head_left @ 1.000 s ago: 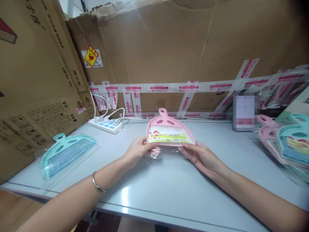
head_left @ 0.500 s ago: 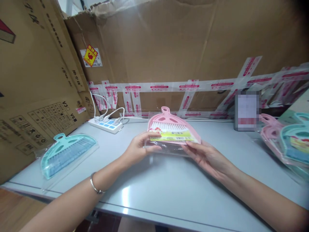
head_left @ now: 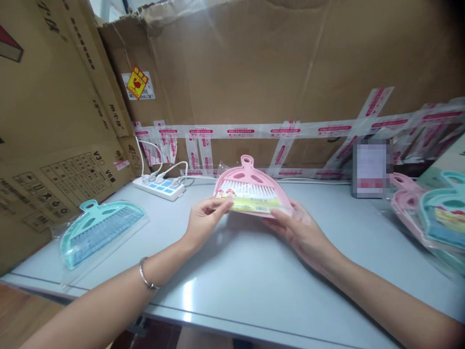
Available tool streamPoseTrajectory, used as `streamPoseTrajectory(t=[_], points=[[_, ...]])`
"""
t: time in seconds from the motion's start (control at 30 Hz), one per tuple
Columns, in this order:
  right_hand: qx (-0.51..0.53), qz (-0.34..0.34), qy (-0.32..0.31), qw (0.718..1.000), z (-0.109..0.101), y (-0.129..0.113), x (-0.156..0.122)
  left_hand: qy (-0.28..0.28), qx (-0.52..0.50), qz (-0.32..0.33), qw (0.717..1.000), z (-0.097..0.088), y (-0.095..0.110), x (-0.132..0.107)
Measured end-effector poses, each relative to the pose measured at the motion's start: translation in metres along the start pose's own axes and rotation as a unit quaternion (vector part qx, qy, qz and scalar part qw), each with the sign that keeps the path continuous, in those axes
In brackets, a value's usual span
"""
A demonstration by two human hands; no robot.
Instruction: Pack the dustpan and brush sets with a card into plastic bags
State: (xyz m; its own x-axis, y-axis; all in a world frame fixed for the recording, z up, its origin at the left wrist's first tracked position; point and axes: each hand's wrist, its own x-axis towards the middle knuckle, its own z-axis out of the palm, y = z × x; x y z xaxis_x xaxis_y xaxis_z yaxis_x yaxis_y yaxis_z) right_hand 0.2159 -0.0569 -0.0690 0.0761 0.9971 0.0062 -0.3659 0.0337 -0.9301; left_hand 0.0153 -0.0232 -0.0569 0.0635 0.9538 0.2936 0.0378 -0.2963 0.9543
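Shifted slightly to the left since half a second earlier, the pink dustpan set [head_left: 250,186] was tilted up over the middle of the desk [head_left: 240,291], and the loose plastic that had hung below its front edge no longer showed there. Both hands were closed on it: the left hand [head_left: 206,220] pinched the near left corner, thumb over the printed label [head_left: 254,203], while the right hand [head_left: 298,230] gripped the near right corner, thumb on top. Whether the set touched the desk could not be told. The surface was pale blue-grey and glossy, with a bright streak of reflected light near the front and a dark line along its edge. A teal dustpan set [head_left: 103,230] in clear wrapping lay well to the left; a pile of pink and teal sets [head_left: 441,213] sat at the far right, partly cut off by the frame. Towards the back stood a white power strip [head_left: 160,189] with several plugs in it, and farther right a grey device [head_left: 372,167] with a blurred screen. Behind the desk rose a big cardboard box [head_left: 254,68] crossed by white-and-pink tape [head_left: 250,131], and a printed carton [head_left: 54,111] filled the left side. Wood-toned floor [head_left: 29,315] showed at the lower left.
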Motion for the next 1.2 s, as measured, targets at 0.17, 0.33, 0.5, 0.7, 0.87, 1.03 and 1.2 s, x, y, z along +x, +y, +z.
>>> streamPoseTrajectory(t=[0.17,0.33,0.5,0.7,0.87,1.03,1.2], points=[[0.028,0.013,0.076,0.997,-0.005,-0.001,0.008,-0.048,-0.062,-0.039,0.996,0.001,0.001,-0.001],[0.037,-0.024,0.064,0.997,-0.009,0.000,0.011,-0.046,-0.111,-0.102,0.987,-0.005,-0.002,0.006],[0.071,0.013,0.053,0.996,-0.011,-0.002,0.014,-0.104,-0.106,-0.166,0.975,-0.007,-0.009,0.013],[0.113,0.045,0.048,0.991,-0.013,-0.002,0.015,-0.123,-0.085,-0.212,0.966,-0.005,-0.004,0.011],[0.093,0.035,0.030,0.995,-0.012,-0.004,0.012,-0.157,-0.050,-0.166,0.972,-0.010,-0.011,0.013],[0.101,0.038,0.031,0.994,-0.013,-0.005,0.012,-0.147,-0.025,-0.148,0.978,-0.011,-0.016,0.015],[0.078,0.064,0.000,0.995,-0.011,-0.004,0.011,-0.119,-0.049,-0.175,0.976,-0.010,-0.007,0.014]])
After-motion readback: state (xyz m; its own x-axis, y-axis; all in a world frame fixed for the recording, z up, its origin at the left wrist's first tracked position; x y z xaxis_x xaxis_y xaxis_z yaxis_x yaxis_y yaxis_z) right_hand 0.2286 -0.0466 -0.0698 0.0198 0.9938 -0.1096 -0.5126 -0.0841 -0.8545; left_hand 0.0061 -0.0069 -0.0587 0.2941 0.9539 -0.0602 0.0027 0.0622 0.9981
